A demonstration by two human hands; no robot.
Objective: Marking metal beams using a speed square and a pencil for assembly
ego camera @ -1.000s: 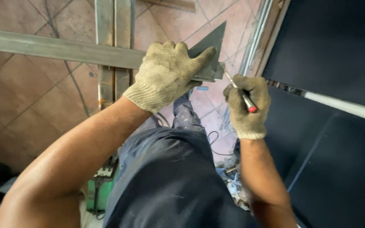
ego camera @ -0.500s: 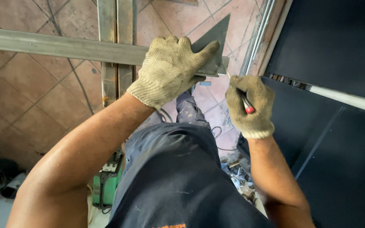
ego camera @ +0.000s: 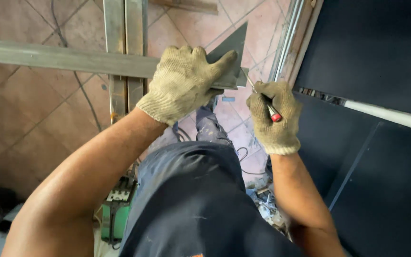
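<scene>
While we look down from the head camera, our gloved left hand (ego camera: 186, 83) presses flat over a dark triangular metal square (ego camera: 231, 47), fingers curled across it and pinning it against the end of a grey steel bar (ego camera: 63, 58) that runs in from the left. Just beside it, our gloved right hand (ego camera: 274, 116) is closed around a thin scribing tool with a red end (ego camera: 262, 100), its tip touching the square's edge. Below, a green machine (ego camera: 116, 209) stands on the tiled floor (ego camera: 29, 123).
</scene>
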